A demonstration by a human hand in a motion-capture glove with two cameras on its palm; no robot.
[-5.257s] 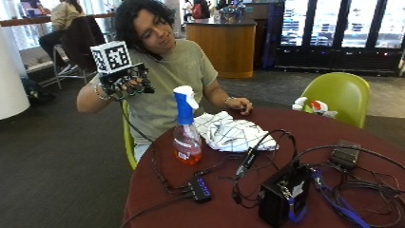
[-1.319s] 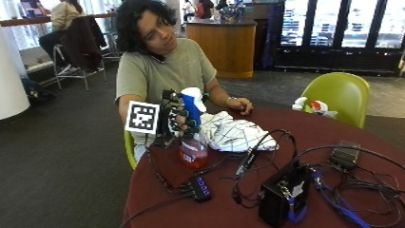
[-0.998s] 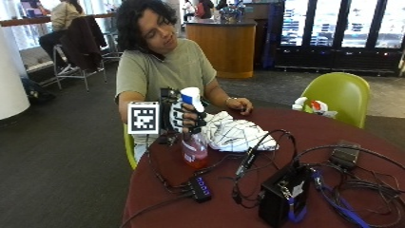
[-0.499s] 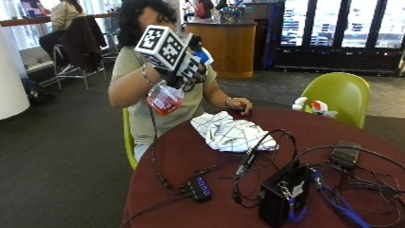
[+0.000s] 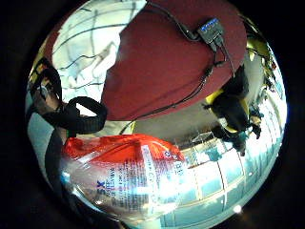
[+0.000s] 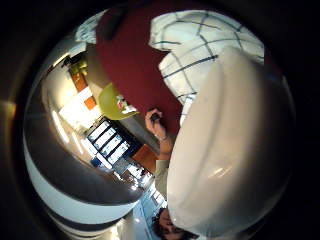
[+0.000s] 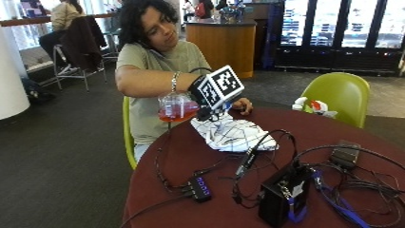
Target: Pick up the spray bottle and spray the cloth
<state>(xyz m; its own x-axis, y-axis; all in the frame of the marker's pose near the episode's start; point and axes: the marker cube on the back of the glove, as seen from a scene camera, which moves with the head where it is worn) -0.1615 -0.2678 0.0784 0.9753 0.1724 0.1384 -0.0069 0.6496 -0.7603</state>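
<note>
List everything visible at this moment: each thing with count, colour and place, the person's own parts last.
spray bottle: one, clear with red liquid, tilted, held above the table edge beside the cloth.
cloth: one, white with dark check lines, crumpled on the table.
table: one, round, dark red.
black box: one, on the table's near side, with cables around it.
USB hub: one, black, on the table near its edge.
green chair: one, across the table, with a small white and red object on it.
right hand: one, black glove, grips the spray bottle.
bare hand: one, rests on the table beyond the cloth.

Gloved right hand (image 7: 204,95) raised, forearm level, fingers apparently curled closed.
</note>
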